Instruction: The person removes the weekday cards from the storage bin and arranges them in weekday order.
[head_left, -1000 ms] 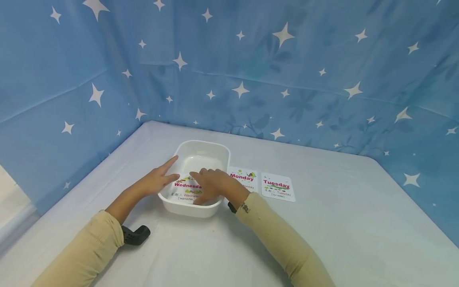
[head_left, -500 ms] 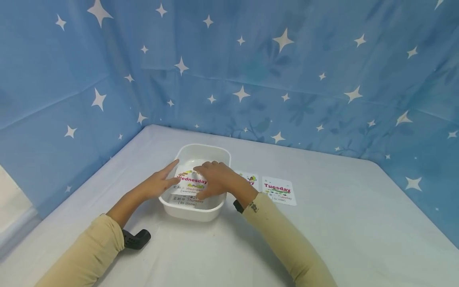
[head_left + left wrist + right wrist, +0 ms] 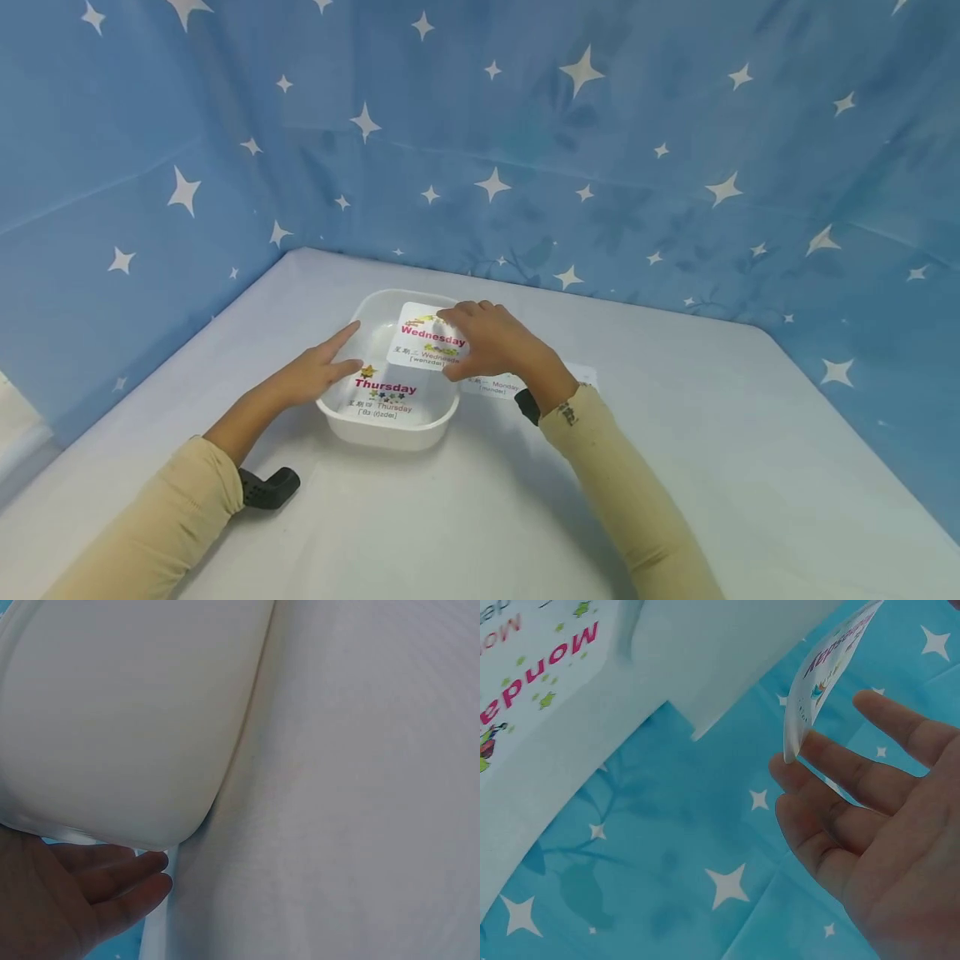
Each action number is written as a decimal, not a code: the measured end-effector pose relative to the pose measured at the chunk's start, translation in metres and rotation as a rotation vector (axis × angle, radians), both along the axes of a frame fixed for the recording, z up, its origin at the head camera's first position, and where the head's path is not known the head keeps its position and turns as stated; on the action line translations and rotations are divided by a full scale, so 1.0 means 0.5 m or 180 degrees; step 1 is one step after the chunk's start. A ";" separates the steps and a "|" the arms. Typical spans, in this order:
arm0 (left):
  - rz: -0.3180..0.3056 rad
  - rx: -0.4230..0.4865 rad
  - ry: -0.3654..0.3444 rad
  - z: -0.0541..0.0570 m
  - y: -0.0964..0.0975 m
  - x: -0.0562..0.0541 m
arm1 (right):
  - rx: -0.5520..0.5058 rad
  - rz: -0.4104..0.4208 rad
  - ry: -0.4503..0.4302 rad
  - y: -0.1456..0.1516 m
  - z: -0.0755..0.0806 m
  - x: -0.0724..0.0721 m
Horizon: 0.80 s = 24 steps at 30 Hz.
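Left hand (image 3: 306,379) and right hand (image 3: 495,340) do different work around a white tub (image 3: 390,437). Nearest, beige sleeves (image 3: 165,517) end short of the wrists, and a black wrist mount (image 3: 270,489) juts out beneath the left forearm. The left hand is spread wide at the tub's left rim, thumb over the edge and fingers against the outer wall, probably to steady the tub, which rests on the white-covered table (image 3: 750,467).

Inside the tub's near half, the Thursday card (image 3: 385,389) lies face up, its print turned toward the person. Slightly farther, the right hand holds the Wednesday card (image 3: 420,337) above the tub's right side, thumb at its near right corner and fingertips at the far right; that edge grip seems meant to keep most of the face uncovered. How firmly it presses cannot be told.

To the right, partly behind the right hand and wrist, the Monday card (image 3: 491,386) lies on the table; beyond it a corner of another card (image 3: 585,375) shows, its word hidden. They seem laid side by side for easy reading. Farthest off hangs a blue star-printed curtain (image 3: 637,167), perhaps as a backdrop.
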<state>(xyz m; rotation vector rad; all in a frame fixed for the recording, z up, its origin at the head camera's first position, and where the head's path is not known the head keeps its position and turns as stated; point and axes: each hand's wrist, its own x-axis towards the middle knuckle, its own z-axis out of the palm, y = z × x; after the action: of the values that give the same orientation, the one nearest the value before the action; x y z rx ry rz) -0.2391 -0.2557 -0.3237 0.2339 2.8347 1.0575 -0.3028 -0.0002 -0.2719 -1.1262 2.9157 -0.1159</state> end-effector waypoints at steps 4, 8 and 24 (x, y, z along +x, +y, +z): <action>-0.0020 -0.0022 0.0000 0.003 -0.003 0.000 | -0.0058 -0.0028 -0.0052 0.016 -0.012 -0.004; -0.0034 -0.0049 -0.0002 0.001 -0.004 -0.002 | -0.0156 -0.0047 -0.0161 0.032 -0.020 -0.005; -0.0045 -0.0069 -0.0085 0.004 -0.006 -0.008 | -0.0241 -0.0114 -0.0338 0.107 -0.033 -0.020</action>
<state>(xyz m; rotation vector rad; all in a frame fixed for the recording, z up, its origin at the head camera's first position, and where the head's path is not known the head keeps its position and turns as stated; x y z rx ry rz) -0.2431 -0.2589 -0.3218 0.2356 2.8151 1.0187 -0.3128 0.0533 -0.2885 -1.0431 2.8605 -0.2800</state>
